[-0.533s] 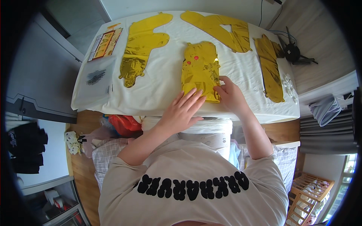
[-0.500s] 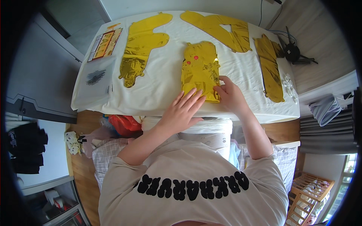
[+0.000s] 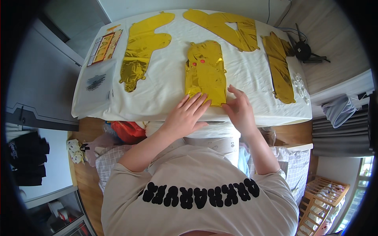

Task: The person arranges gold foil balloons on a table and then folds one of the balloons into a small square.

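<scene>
A flat gold foil balloon (image 3: 205,76) lies at the middle of the table's near side, with two small red round marks near its upper part. My left hand (image 3: 187,114) rests flat on its near edge, fingers stretched out. Beside the near right corner is my right hand (image 3: 240,108), its fingers apart; the thumb tip is at that corner and the index finger is lifted off the foil. Other flat gold foil balloons lie around it: one at the left (image 3: 143,43), one at the back (image 3: 226,27) and one at the right (image 3: 278,69).
A white cloth covers the table (image 3: 161,94). At its left are a printed card (image 3: 105,46) and a clear plastic bag (image 3: 94,86) with dark thin pieces. A black device with antennas (image 3: 304,51) and several white rings (image 3: 301,88) sit along the right edge.
My right hand has let go of the foil balloon's right edge, and its fingers have spread. The foil there now lies flatter. My left hand stays pressed on the near edge.
</scene>
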The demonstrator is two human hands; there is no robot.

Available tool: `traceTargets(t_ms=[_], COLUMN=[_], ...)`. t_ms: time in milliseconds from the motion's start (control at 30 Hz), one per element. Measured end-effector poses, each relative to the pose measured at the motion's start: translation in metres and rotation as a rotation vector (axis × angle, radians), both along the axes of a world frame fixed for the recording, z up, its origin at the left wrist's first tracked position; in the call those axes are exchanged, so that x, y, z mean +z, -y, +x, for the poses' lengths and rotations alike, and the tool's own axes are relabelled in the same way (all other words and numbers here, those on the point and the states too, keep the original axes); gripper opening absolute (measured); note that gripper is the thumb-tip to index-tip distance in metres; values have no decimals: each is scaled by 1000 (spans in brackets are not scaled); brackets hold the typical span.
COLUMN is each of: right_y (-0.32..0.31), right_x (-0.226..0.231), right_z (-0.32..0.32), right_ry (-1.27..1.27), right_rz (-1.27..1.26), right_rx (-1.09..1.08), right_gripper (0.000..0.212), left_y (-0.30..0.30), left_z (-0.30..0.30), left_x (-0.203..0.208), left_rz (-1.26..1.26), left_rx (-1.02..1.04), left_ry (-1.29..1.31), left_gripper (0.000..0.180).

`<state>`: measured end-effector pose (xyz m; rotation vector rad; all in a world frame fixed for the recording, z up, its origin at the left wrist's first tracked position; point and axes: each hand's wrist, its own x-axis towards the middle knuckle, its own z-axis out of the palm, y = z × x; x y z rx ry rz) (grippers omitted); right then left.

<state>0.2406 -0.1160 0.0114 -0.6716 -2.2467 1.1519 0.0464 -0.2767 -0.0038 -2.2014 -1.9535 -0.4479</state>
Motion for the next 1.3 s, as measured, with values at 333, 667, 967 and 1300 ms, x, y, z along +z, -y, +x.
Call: traceTargets(t_ms=[333, 667, 967, 1300], right_y=[28, 21, 4, -47], right_x=[-16, -16, 12, 29], right_z=[12, 19, 6, -51], right_ry=[108, 97, 12, 209], right_rz=[797, 769, 469, 358], right_rx=[59, 115, 143, 17], right_gripper=[40, 40, 22, 45], left_y=[1, 2, -4, -31], left_z=[-1, -11, -32, -113], left_x=[-3, 8, 25, 35], left_rz=[3, -72, 29, -46], left_rx=[-11, -102, -107, 161], left_ry=[-26, -19, 666, 289], left_gripper=[85, 93, 72, 71])
